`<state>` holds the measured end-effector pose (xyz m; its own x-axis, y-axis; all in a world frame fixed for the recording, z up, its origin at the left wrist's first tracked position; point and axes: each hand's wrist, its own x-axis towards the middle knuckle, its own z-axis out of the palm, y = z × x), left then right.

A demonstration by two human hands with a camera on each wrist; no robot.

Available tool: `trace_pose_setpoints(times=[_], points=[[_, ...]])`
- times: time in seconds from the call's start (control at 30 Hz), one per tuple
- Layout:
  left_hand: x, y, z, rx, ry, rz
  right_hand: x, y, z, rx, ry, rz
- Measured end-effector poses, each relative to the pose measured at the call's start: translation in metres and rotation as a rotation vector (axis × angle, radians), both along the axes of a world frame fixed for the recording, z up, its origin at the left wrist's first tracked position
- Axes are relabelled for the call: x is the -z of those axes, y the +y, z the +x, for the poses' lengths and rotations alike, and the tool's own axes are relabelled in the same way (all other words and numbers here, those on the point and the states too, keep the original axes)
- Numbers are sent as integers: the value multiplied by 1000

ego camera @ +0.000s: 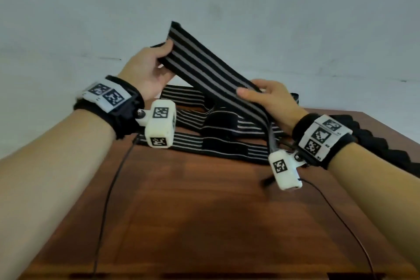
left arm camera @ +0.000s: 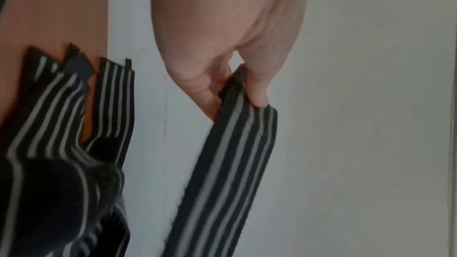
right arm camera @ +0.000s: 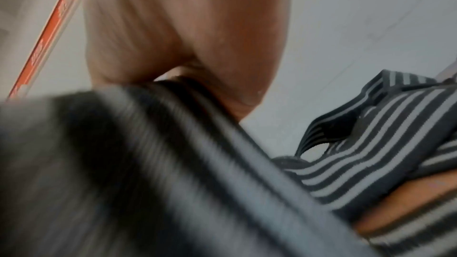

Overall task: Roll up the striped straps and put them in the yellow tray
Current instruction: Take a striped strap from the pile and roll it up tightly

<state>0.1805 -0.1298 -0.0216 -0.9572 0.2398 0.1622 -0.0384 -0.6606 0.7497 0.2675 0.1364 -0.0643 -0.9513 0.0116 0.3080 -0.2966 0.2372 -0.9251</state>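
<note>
I have one striped strap [ego camera: 211,70] lifted off the table [ego camera: 204,211], stretched on a slant between my two hands. My left hand [ego camera: 145,70] pinches its upper end, thumb on the striped face and fingers curled behind it; the left wrist view shows that pinch plainly. My right hand [ego camera: 272,100] grips the lower part, thumb lying over the stripes and fingers wrapped beneath, above the far right part of the table. From there the strap's tail drops toward the table. The other straps [ego camera: 204,129] lie in a loose, overlapping heap along the far edge. I count perhaps three of them there, though the layers cross and the right wrist view is too blurred to settle it. Two thin black cables [ego camera: 109,188] trail from my wrists toward the near edge.
</note>
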Motion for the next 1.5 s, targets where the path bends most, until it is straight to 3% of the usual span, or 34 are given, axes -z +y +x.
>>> trace_pose_setpoints(times=[0.07,0.27,0.37,0.47,0.6,0.7,0.9,0.97,1.1,1.27,1.37,1.5], points=[[7,-19,-7,-31,-8,-109,-13,11,-1,79,45,75],[70,-55,-23,-184,-97,-640,-9,30,-13,226,-4,669],[98,-69,-22,-220,-115,-788,9,32,-14,216,-57,767],[110,-69,-18,-128,-101,-935,27,33,-19,146,-121,846],[107,-52,-12,32,-63,-1134,35,29,-30,116,-374,1103],[107,-35,-11,61,6,-1240,32,26,-33,105,-429,1059],[114,-10,-19,-4,97,-1574,36,14,-24,51,-319,1059],[111,-6,-16,33,188,-1706,35,14,-21,57,-243,959],[109,-1,-17,-3,383,-1941,24,11,-14,3,-82,568],[108,-3,-15,-139,417,-1942,7,-11,-3,-46,-61,287],[112,-4,-16,-101,378,-1840,6,-22,1,-90,-92,277],[112,-1,-11,-16,426,-1935,14,-32,7,-162,-120,350]])
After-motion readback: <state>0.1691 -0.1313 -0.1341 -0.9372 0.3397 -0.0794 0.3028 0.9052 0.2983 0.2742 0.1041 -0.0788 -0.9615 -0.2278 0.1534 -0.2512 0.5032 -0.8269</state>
